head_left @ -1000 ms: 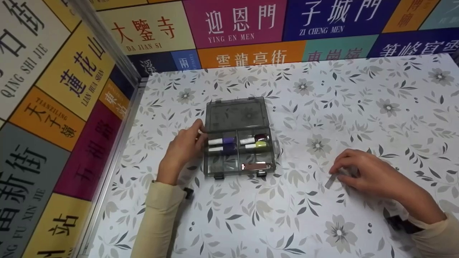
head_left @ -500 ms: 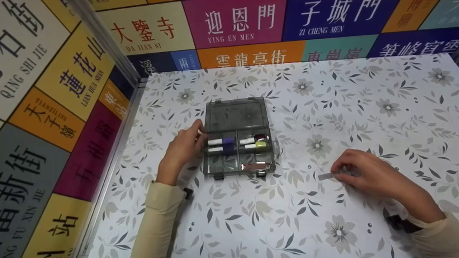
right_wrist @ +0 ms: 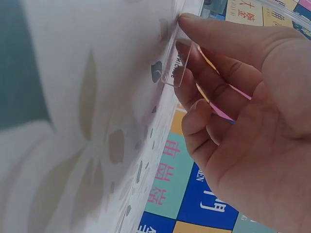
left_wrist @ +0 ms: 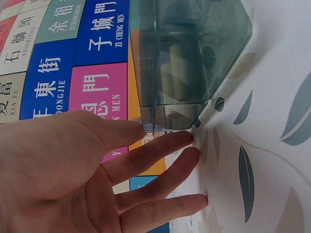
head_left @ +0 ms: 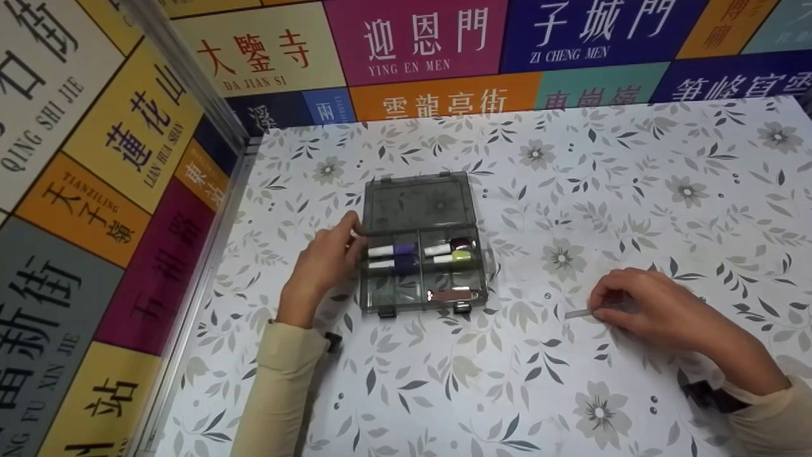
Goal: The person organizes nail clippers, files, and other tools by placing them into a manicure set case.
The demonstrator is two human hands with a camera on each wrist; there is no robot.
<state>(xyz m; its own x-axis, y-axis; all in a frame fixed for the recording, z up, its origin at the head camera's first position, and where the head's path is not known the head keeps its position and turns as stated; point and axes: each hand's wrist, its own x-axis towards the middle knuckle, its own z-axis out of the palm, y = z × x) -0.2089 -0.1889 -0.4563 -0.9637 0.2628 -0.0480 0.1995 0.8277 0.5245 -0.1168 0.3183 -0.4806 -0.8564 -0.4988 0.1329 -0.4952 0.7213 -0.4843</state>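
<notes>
A smoky see-through plastic box [head_left: 390,293] lies with its lid [head_left: 415,206] folded back. Inside are several small nail polish bottles with white caps: two purple ones [head_left: 406,249], a dark red one [head_left: 463,244] and a yellow-green one [head_left: 461,256]. A nail clipper [head_left: 452,294] occupies the lower right compartment. My left hand [head_left: 322,263] touches the box's left side; in the left wrist view the thumb meets its rim and the fingers extend beneath. Right of the box, my right hand [head_left: 650,310] pinches a clear flat strip [right_wrist: 172,73] with dark lettering, its tip pointing left.
White floral cloth covers the table [head_left: 482,381]. Printed panels with large characters form a back wall [head_left: 425,70] and a left wall [head_left: 95,216]. Two latches [head_left: 462,307] stick out from the box's front edge.
The clear strip has swung from pointing down-left to pointing left and looks narrower now, turned in my right fingers. My left hand and the box have stayed still.
</notes>
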